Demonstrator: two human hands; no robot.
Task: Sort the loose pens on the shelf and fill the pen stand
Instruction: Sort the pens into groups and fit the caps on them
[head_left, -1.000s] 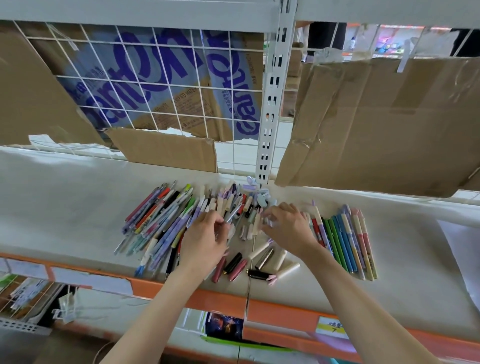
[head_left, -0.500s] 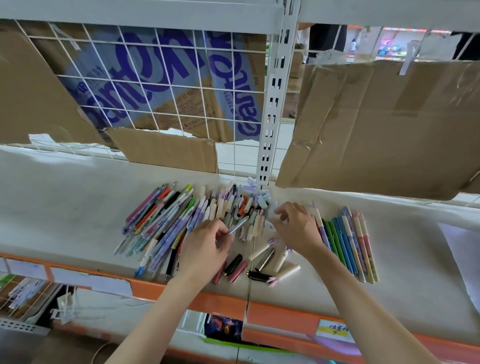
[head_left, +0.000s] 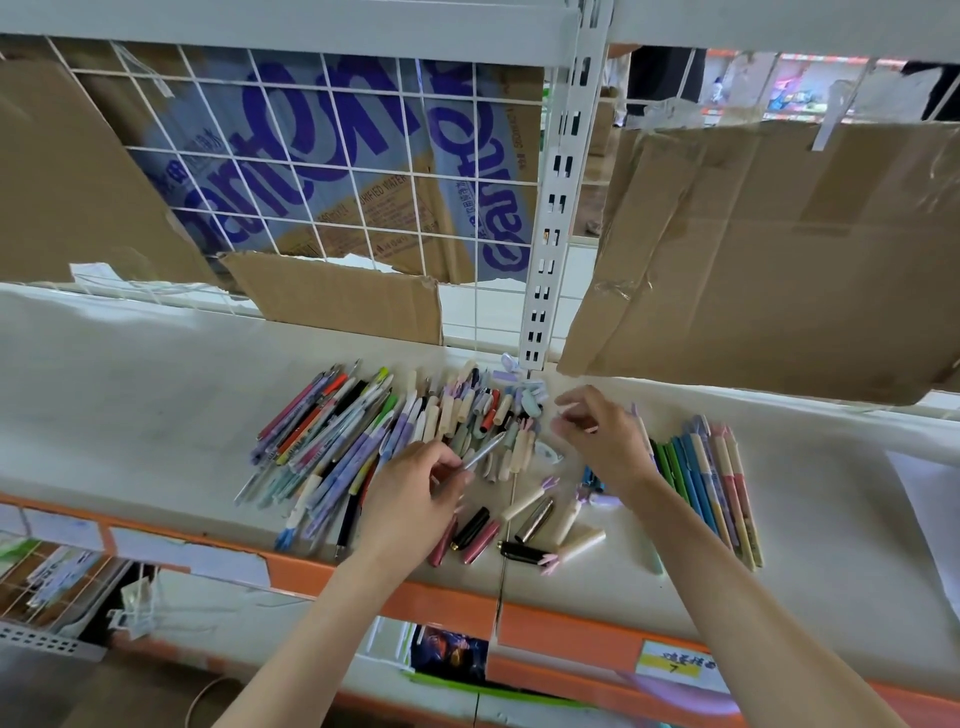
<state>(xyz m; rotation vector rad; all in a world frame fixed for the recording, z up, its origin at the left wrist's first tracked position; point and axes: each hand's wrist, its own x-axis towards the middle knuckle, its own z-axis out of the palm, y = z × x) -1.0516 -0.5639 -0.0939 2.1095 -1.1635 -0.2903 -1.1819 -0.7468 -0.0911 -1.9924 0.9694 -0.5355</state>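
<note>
A jumbled pile of loose pens (head_left: 332, 441) lies on the white shelf (head_left: 130, 405), with short caps and barrels (head_left: 483, 410) heaped at its right end. My left hand (head_left: 415, 493) pinches a thin silver pen (head_left: 483, 451) just above the pile. My right hand (head_left: 602, 441) hovers to the right with fingers curled; what it holds, if anything, is too small to tell. A neat row of green, blue and pink pens (head_left: 711, 483) lies right of that hand. Several short dark and cream pens (head_left: 524, 530) lie near the front edge. No pen stand is in view.
An orange rail (head_left: 571, 623) edges the shelf front. A white slotted upright (head_left: 550, 223) rises behind the pile. Cardboard sheets (head_left: 769, 249) hang on the wire grid at the back. A white paper sheet (head_left: 930, 499) lies at the far right.
My right hand lifted off the pile and moved right and back. My left hand raised the silver pen slightly, its tip now pointing up to the right.
</note>
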